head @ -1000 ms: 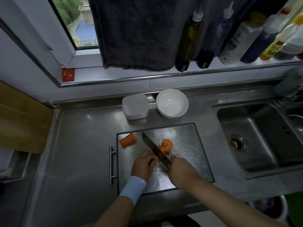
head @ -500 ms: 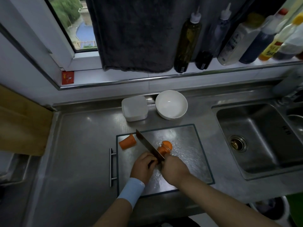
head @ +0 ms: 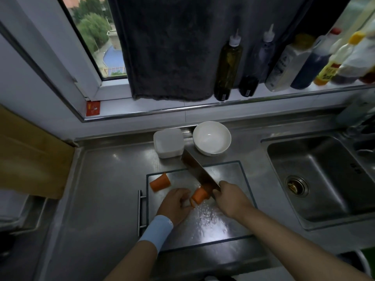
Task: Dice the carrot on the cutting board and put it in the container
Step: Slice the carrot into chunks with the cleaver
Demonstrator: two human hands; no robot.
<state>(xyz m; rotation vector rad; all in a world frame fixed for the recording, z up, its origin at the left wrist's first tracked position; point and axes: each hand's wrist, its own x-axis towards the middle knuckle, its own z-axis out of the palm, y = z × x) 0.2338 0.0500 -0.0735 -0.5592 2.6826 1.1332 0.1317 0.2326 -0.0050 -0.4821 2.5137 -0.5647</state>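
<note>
Over the board [head: 223,224], right hand [head: 229,197] grips knife [head: 194,169]; bottle labels [head: 329,71] blurred.

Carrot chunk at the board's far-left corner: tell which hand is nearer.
Left. The left hand sits close by the carrot chunk; the right hand, gripping the knife, is farther right.

Flat steel cutting board with dark rim [head: 229,175]: lies on bench, near half wet. Orange carrot, cut in pieces. Far carrot chunk [head: 160,181]: stubby, on its side at the board's far-left corner, apart from the rest. Near carrot chunk [head: 199,195]: mid-board, held by left hand [head: 175,206]; thin slice [head: 192,203] just beside its cut face. Broad knife [head: 197,169], gripped by right hand [head: 231,197], touches this chunk. Square white plastic container [head: 168,141]: on bench behind the board.
</note>
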